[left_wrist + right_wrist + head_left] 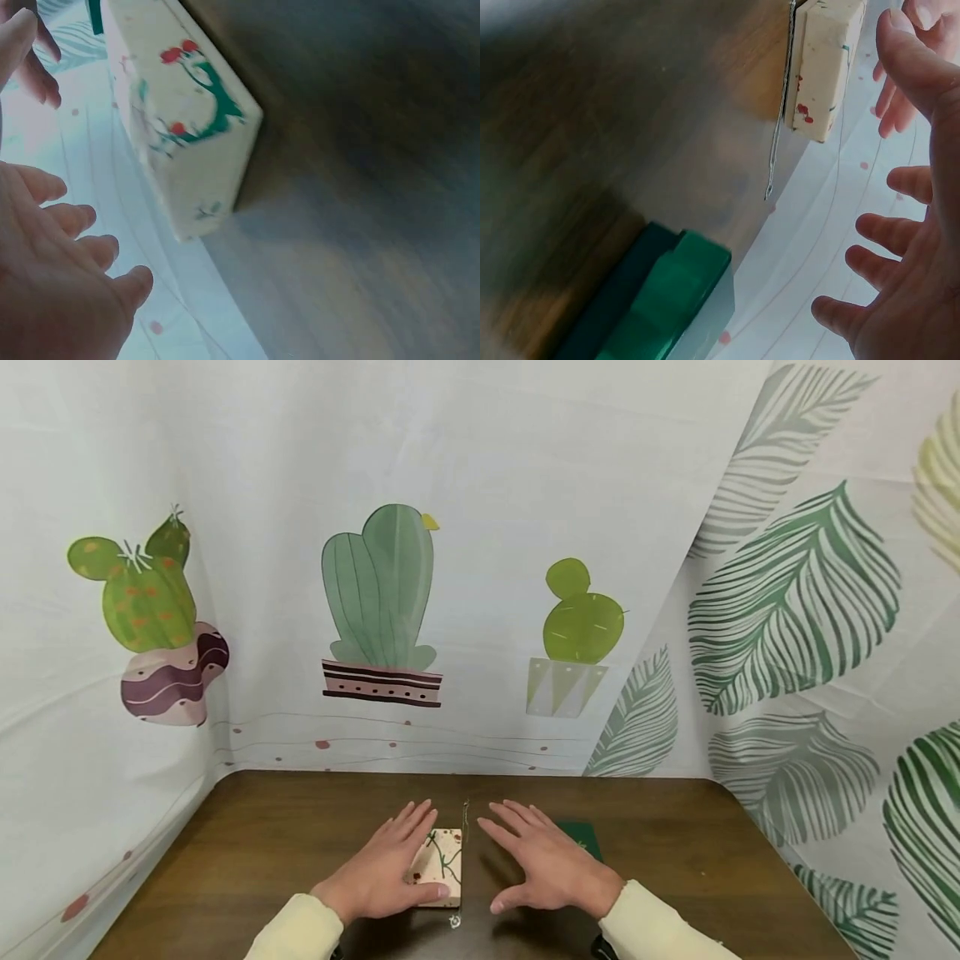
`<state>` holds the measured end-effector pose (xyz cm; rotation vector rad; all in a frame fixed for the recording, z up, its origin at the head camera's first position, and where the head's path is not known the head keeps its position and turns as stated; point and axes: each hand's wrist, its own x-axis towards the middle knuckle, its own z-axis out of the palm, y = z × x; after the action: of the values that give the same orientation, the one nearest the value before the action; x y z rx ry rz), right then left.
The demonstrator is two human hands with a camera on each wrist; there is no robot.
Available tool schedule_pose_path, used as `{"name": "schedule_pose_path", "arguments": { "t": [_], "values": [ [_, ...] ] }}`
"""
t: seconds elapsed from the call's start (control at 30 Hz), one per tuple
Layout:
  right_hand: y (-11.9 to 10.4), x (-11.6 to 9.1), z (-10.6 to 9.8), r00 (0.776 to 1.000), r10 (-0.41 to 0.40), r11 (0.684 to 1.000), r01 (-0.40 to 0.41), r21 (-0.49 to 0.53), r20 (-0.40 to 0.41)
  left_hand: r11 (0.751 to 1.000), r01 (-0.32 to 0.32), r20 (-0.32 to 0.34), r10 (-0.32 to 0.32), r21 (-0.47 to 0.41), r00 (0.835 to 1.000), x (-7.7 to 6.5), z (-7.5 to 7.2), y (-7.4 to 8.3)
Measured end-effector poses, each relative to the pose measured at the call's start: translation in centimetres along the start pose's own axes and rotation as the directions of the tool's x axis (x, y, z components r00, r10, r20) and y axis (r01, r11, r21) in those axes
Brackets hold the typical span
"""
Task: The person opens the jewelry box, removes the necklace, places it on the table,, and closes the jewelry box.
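A cream box [448,860] printed with red flowers and green stems lies on the table, partly hidden in the head view by my left hand [384,872]. That hand hovers over the box with fingers extended and holds nothing. A thin chain [466,822] lies along the right side of the box, with a small silvery ornament [454,922] at its near end. My right hand [551,864], also empty with fingers extended, is held above the table to the right of the chain. Behind it shows part of a dark green box [667,292], its near part covered in the head view.
The brown wooden table [285,827] has rounded far corners. A white cloth [480,460] printed with cacti and leaves hangs behind it and along both sides. Dark bands show at both wrists, below the cream sleeves [300,927].
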<state>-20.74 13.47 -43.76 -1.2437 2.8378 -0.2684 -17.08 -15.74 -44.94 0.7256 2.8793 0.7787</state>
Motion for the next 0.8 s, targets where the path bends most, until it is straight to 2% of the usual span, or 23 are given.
{"name": "schedule_pose_path", "arguments": {
  "t": [0.3,0.8],
  "values": [
    [1.2,-1.4,-0.4,1.000,0.027,1.000,-0.027,0.002,0.016,1.000,-0.015,0.017,0.015,0.020,1.000,1.0,0.2,1.8],
    [3.9,-3.8,-0.7,0.995,0.094,0.994,-0.096,0.045,0.031,0.999,-0.032,0.072,0.032,0.008,0.997,3.2,1.9,3.6]
  ]
}}
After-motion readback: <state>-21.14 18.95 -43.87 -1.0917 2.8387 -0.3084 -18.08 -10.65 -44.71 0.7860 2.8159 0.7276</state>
